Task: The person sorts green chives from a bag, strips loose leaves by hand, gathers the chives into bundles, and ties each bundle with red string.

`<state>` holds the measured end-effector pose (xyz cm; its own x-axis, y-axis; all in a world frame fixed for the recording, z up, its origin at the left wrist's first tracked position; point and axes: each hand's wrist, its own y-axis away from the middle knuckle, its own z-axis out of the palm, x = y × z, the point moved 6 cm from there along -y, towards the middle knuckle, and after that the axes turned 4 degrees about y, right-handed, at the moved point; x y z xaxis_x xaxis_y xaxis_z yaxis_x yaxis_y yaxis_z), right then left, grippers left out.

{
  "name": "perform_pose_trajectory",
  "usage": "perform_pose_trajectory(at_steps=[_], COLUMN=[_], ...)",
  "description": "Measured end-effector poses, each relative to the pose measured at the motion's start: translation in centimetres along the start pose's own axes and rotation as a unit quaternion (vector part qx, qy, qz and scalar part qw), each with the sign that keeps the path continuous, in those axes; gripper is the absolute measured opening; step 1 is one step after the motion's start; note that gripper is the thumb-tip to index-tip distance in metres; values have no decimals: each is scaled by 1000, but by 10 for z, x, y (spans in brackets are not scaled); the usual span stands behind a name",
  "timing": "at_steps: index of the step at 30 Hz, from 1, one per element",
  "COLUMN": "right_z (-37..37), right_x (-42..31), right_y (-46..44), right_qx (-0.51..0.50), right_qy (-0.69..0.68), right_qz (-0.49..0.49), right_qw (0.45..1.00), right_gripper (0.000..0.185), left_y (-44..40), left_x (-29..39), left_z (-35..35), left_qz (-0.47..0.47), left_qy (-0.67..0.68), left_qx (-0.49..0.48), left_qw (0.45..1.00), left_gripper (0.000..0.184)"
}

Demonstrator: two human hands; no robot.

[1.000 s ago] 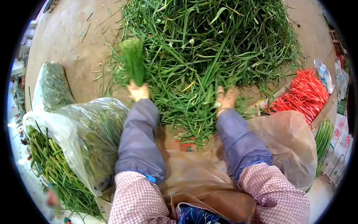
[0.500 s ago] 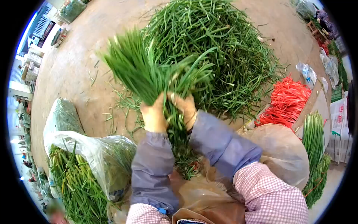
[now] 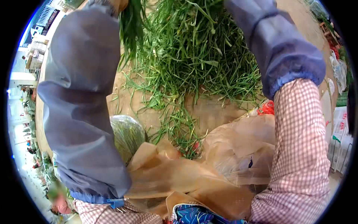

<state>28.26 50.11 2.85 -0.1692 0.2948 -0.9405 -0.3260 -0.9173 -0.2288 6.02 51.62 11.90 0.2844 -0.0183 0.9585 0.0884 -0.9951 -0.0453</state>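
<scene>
At the top left edge, a small part of my gloved left hand (image 3: 120, 4) shows, its fingers mostly cut off by the frame. From it hangs a bunch of long green leaves (image 3: 131, 33), apparently in its grip, beside the near side of a big loose pile of green leaves (image 3: 201, 52). My right hand lies beyond the top edge; only its blue-grey sleeve cover (image 3: 276, 41) is in view, right of the pile. Both arms stretch far forward.
A brown plastic sheet (image 3: 179, 168) covers my lap. Left of it, partly behind my arm, stands a clear bag of greens (image 3: 128, 136). Red ties (image 3: 266, 108) peek out beside my right arm. White crates (image 3: 340, 130) stand at far right.
Both hands have moved forward and apart, up to and past the top edge. The upright fan of leaves is no longer in view; leaves now hang by my left hand.
</scene>
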Motion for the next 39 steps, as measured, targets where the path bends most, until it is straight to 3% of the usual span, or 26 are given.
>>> perform_pose_trajectory(at_steps=[1, 2, 5, 6, 7, 8, 9, 11, 12, 13, 15, 17, 19, 20, 22, 24, 26, 27, 28, 30, 32, 34, 35, 37, 38, 39], right_z=[-10, -20, -53, -57, -69, -58, -39, -2, 16, 20, 20, 15, 7, 6, 1, 35, 79, 97, 109, 124, 133, 127, 137, 151, 154, 153], right_x=[7, 18, 83, 130, 261, 269, 276, 285, 268, 254, 252, 270, 272, 215, 219, 224, 126, 102, 6, -46, -37, -72, -65, -84, -98, -66], right_y=[6, 17, 84, 123, 159, 221, 291, 435, 490, 521, 552, 543, 488, 431, 368, 325, 325, 350, 371, 426, 461, 472, 481, 472, 462, 452], right_qx=[23, 51, 132, 134, 178, 14, -215, -534, -746, -784, -770, -708, -600, -538, -341, -367, -497, -562, -626, -562, -540, -459, -373, -358, -369, -304], right_qy=[38, 83, 170, 93, -287, -21, 305, 453, 441, 433, 451, 501, 589, 642, 510, 279, 87, -24, 45, -351, -414, -405, -480, -613, -646, -603], right_qz=[-10, -13, 91, 201, 250, 308, 261, 121, 204, 194, 152, 106, 89, 145, 230, 240, 259, 294, 311, 289, 302, 428, 465, 478, 431, 420], right_qw=[999, 995, 972, 966, 907, 951, 890, 704, 455, 401, 424, 486, 534, 527, 756, 854, 824, 773, 714, 691, 668, 665, 644, 518, 511, 607], right_gripper=[30, 29, 25, 23, 21, 24, 27, 35, 52, 54, 58, 62, 67, 76, 67, 61, 55, 56, 60, 43, 47, 52, 52, 48, 46, 48], left_y=[16, 2, 40, 53, 64, 75, 87, 132, 168, 187, 222, 263, 305, 323, 346, 361, 376, 382, 387, 404, 431, 460, 474, 500, 516, 531], left_x=[-8, -32, -57, -66, -73, -77, -78, -67, -55, -54, -66, -57, -40, -33, -30, -30, -22, -22, -24, -24, -40, -53, -54, -69, -84, -90], left_z=[-7, -20, -40, -46, -50, -53, -56, -62, -65, -73, -93, -107, -117, -123, -135, -149, -156, -163, -167, -173, -177, -181, -186, -197, -202, -206], left_qz=[75, -47, -69, -93, -114, -132, -150, -235, -297, -293, -308, -343, -369, -380, -364, -357, -345, -326, -310, -271, -305, -334, -330, -355, -387, -410], left_qy=[-2, -50, -32, -11, 12, 34, 53, 60, 51, 84, 112, 87, 65, 62, 107, 135, 170, 147, 122, 99, 129, 117, 112, 141, 168, 184], left_qx=[-13, 27, -34, -53, -71, -88, -106, -117, -108, -129, -179, -192, -165, -154, -167, -149, -93, -91, -88, -102, -122, -168, -168, -196, -198, -191], left_qw=[997, 997, 996, 994, 991, 987, 982, 963, 947, 944, 928, 915, 912, 910, 910, 912, 918, 929, 939, 952, 936, 920, 922, 903, 885, 873], left_gripper=[17, 15, 22, 23, 23, 24, 24, 21, 18, 16, 15, 13, 9, 8, 9, 10, 8, 16, 25, 17, 45, 45, 46, 45, 46, 45])
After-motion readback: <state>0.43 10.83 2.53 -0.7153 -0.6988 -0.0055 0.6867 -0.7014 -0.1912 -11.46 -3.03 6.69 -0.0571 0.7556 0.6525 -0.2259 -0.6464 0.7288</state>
